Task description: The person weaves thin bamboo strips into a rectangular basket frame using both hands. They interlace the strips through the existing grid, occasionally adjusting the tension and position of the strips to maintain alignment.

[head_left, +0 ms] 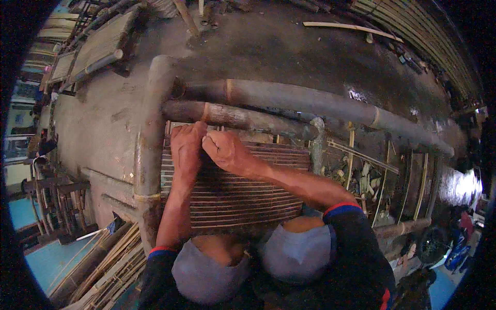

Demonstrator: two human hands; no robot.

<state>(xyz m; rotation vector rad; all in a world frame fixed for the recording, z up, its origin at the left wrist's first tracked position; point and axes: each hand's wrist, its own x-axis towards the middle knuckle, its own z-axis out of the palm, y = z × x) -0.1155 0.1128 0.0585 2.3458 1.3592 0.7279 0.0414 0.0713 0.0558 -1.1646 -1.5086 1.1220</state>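
A slatted bamboo seat or bench frame (pixel 248 204) lies before me, its thin dark strips running left to right. At its far left corner my left hand (pixel 187 140) is closed, fingers curled down by the end of the slats. Pressed against it, my right hand (pixel 226 148) is also closed, with its thumb near the left one. Whatever they grip between them is too small or hidden to make out. Just beyond the hands runs a thick bamboo pole (pixel 248 120), and a second, longer bamboo pole (pixel 305 98) lies behind it.
A thick bamboo post (pixel 147 129) bounds the frame on the left. My knees (pixel 298 253) are close below the slats. Split bamboo strips (pixel 111 263) are heaped at lower left. Another slatted bamboo piece (pixel 103 46) stands at far left. Bamboo scraps (pixel 364 181) litter the right side.
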